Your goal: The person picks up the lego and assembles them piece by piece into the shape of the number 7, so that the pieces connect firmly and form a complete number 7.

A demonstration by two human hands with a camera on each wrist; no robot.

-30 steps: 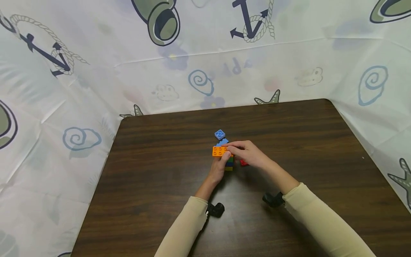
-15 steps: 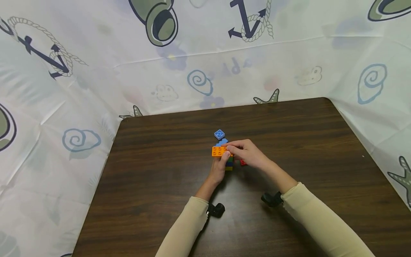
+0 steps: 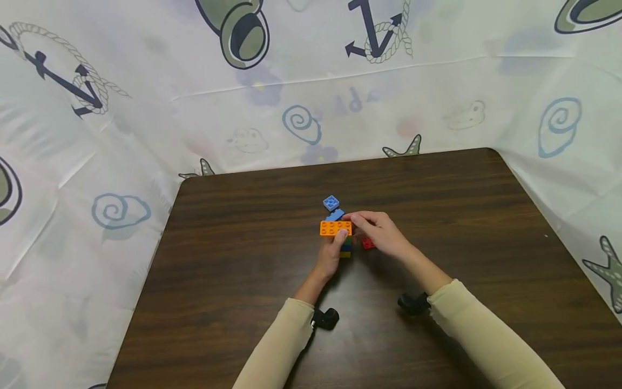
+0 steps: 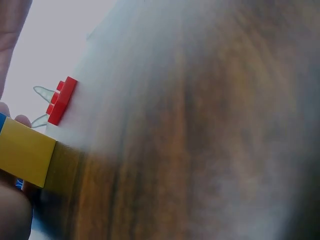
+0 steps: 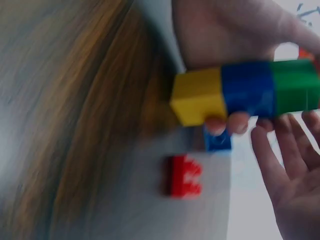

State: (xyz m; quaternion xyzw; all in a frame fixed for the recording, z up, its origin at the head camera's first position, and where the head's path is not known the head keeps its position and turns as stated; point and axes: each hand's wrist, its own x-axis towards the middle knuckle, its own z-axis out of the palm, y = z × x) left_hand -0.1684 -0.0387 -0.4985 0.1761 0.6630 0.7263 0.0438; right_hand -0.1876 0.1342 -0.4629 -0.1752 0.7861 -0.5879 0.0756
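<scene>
My left hand (image 3: 329,260) grips an upright stack of toy building bricks over the table. At its bottom is a yellow brick (image 5: 197,100), then a dark blue brick (image 5: 247,90) and a green brick (image 5: 296,87). A longer orange brick (image 3: 330,228) tops the stack, with my left thumb against its near side. In the right wrist view, left fingertips show past the yellow and blue bricks. My right hand (image 3: 384,233) hovers beside the orange brick's right end, fingers fairly straight and holding nothing; whether a fingertip touches the brick I cannot tell.
A red brick (image 3: 369,243) lies on the dark wooden table (image 3: 243,270) below my right hand. Beyond the stack lie a light blue brick (image 3: 331,203) and another blue brick (image 3: 335,215), partly hidden by the orange one. A patterned cloth (image 3: 194,108) hangs behind the table.
My right fingers have come off the orange brick and shifted slightly right, baring its right end. The left hand and stack stay nearly still.
</scene>
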